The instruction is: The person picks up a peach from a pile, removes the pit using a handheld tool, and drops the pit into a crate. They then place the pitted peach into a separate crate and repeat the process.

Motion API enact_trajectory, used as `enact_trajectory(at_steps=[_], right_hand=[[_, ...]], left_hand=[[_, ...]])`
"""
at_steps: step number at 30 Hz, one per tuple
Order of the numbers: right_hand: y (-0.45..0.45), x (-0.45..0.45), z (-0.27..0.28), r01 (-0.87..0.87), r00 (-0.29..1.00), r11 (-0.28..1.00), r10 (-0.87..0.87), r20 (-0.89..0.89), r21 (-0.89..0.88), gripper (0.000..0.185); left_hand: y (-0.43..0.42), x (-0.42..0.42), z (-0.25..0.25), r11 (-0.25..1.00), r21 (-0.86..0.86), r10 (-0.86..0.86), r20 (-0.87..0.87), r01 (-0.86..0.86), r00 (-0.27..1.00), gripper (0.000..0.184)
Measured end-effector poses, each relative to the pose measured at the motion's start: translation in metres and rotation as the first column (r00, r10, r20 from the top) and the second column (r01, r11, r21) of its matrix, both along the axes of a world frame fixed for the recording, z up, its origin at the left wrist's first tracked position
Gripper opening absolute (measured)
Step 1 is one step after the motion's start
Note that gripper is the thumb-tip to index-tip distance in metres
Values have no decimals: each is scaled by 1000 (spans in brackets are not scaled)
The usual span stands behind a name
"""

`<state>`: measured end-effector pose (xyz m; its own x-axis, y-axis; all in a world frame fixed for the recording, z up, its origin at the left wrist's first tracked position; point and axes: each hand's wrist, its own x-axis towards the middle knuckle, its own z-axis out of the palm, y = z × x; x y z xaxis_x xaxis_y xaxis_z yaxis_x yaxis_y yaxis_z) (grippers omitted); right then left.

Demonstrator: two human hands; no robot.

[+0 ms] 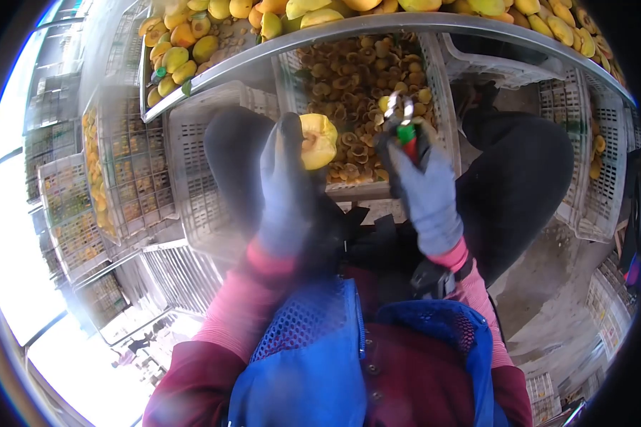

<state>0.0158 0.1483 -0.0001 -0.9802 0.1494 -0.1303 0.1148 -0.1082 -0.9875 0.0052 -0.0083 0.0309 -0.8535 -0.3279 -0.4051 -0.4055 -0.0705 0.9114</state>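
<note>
My left hand (pixel 286 188), in a grey-blue glove with a dark palm, is closed on a yellow peach (pixel 319 142). The peach's cut face shows a brownish hollow or stone; which one I cannot tell. My right hand (pixel 429 192), gloved the same way, grips a hand tool with a red and green handle (pixel 408 141). Its shiny curved metal end is blurred and points up, away from me. Both hands are apart, above my lap. Between and beyond them stands a crate (pixel 440 92) of brownish cut fruit pieces (pixel 356 78).
A metal-edged table (pixel 377 23) heaped with whole yellow peaches (pixel 206 48) runs across the far side. Plastic crates (pixel 224 171) stand to my left, some holding yellow fruit. More crates (pixel 598 164) are on the right, and grey concrete floor (pixel 541 285) lies below.
</note>
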Motion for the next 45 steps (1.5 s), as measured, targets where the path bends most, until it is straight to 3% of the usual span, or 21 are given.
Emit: enact_trajectory(at_steps=[1, 2, 3, 6, 7, 10, 13, 18, 21, 22, 23, 24, 26, 31, 35, 36, 37, 39, 42, 44, 45], right_hand=[[-9, 5, -3, -51, 998, 999, 51, -42, -1, 20], [-10, 19, 6, -158, 986, 985, 161, 40, -70, 16], [-20, 26, 6, -188, 982, 982, 189, -19, 36, 16], [-27, 35, 2, -188, 954, 915, 256, -155, 357, 32], [-27, 35, 2, -169, 940, 874, 282, -192, 456, 41], [-29, 36, -1, -283, 947, 903, 316, -52, 322, 44], [-33, 34, 1, -175, 966, 926, 228, -126, 334, 23], [-33, 40, -14, -122, 952, 940, 202, -229, 319, 25], [-37, 48, -25, -151, 973, 962, 185, -138, 228, 30], [-39, 50, -26, -162, 980, 969, 180, -86, 189, 31], [-35, 49, -24, -244, 958, 964, 257, 129, -107, 30], [-27, 42, -11, -242, 874, 882, 379, 304, -403, 30], [-21, 37, -3, -135, 719, 674, 571, 397, -726, 28], [-16, 36, -4, 12, 627, 300, 741, 241, -954, 46], [-20, 40, -20, 285, 633, -370, 765, -116, -884, 44], [-21, 39, -21, 288, 648, -430, 746, -157, -856, 43], [-23, 39, -21, 291, 663, -489, 723, -196, -822, 43], [-25, 37, -27, 245, 679, -587, 672, -296, -772, 45], [-30, 38, -41, 133, 669, -669, 605, -431, -732, 55], [-33, 37, -42, 91, 670, -680, 582, -460, -727, 54], [-31, 36, -39, 94, 687, -655, 588, -427, -750, 51]], left_hand=[[5, -3, 9, 985, 163, 48, 97, -63, 994, 28], [4, -4, 4, 968, -229, -155, -233, 100, 960, 29], [1, -6, -5, 783, -613, -444, -426, 110, 788, 30], [-1, 10, -22, 705, -682, -531, -327, 193, 782, 40], [-4, 14, -21, 554, -817, -612, -266, 163, 745, 42], [1, 16, -17, 455, -877, -645, -207, 152, 736, 43], [4, 16, -20, 553, -817, -594, -246, 166, 766, 49], [-3, 14, -31, 383, -915, -695, -193, 130, 693, 54], [3, -2, -31, 537, -843, -714, -448, 12, 538, 26], [2, -4, -32, 595, -800, -694, -459, 82, 555, 24], [1, -5, -33, 646, -748, -673, -467, 149, 573, 22], [3, -5, -29, 675, -710, -654, -449, 201, 609, 21], [5, -5, -20, 730, -620, -611, -404, 287, 681, 19], [0, -12, -26, 706, -625, -648, -378, 334, 661, 20], [-8, -16, -36, 661, -573, -734, -356, 485, 579, 21], [-8, -18, -37, 659, -553, -743, -373, 510, 556, 21], [-7, -15, -33, 710, -349, -703, -327, 611, 631, 22], [4, -2, -42, 853, -230, -522, -370, 468, 768, 24], [7, 4, -44, 902, -187, -432, -349, 390, 832, 27], [2, 2, -47, 927, 19, -360, -229, 374, 904, 28], [4, 6, -43, 919, -255, -371, -311, 300, 875, 28]])
